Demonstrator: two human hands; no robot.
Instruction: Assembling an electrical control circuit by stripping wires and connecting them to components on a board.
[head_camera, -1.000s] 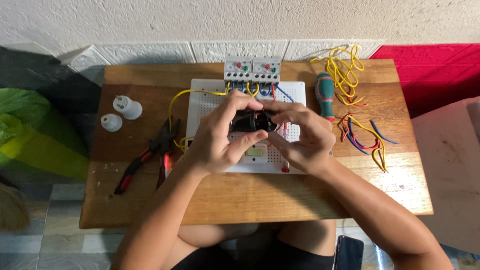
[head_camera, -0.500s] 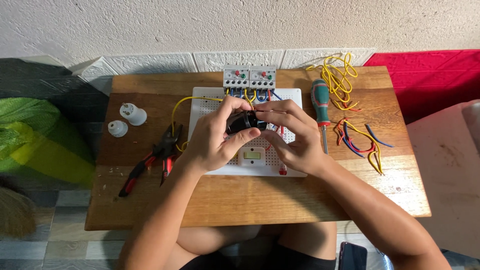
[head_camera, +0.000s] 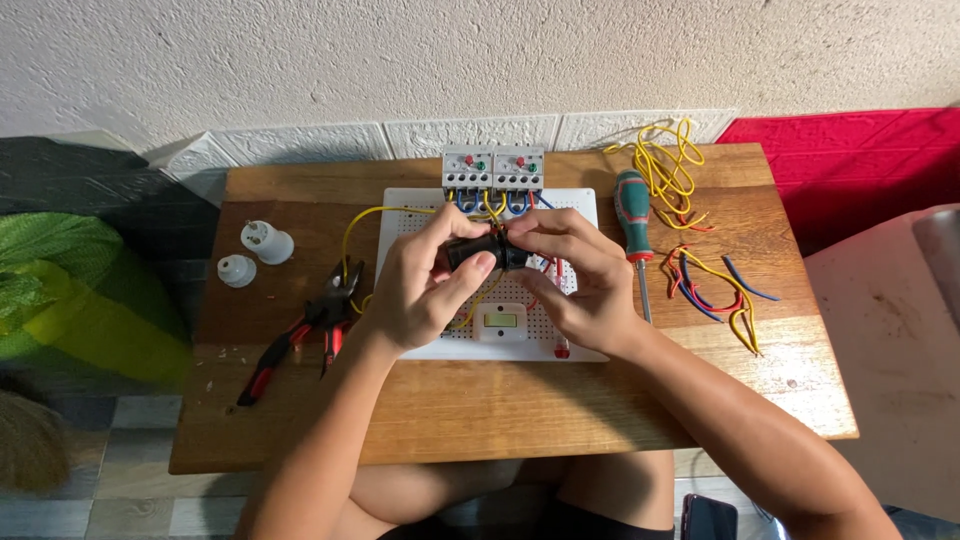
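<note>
Hands first, going left to right: gripping with the left hand (head_camera: 425, 275), fingers curled and closed, thumb pressing across the front of a small black part (head_camera: 490, 252). Keeping that black part raised just above the white board (head_camera: 420, 215), near its middle, not resting on it. Pinching the other end with the right hand (head_camera: 580, 280), fingertips closed on it and knuckles bent, so both hands are meeting around the one piece.

Changing very little against half a second ago: still holding in the same spot over the board, only tightening slightly, the left thumb now lying further over the part. Suggesting, as a judgement, fine work on the part continuing in place, nothing set down or picked up.

Around them, again left to right: lying on the table (head_camera: 500, 410), two white lamp holders (head_camera: 267, 242) near the left edge; red-handled pliers (head_camera: 300, 335) just beside the board; a small white meter (head_camera: 500, 320) sitting on the board under the hands; two grey relays (head_camera: 493, 170) standing at the board's far edge, yellow wire running from them; a green-handled screwdriver (head_camera: 633, 215) just right of the board; loose yellow wires (head_camera: 665, 165) and mixed coloured wires (head_camera: 715, 290) further right.
</note>
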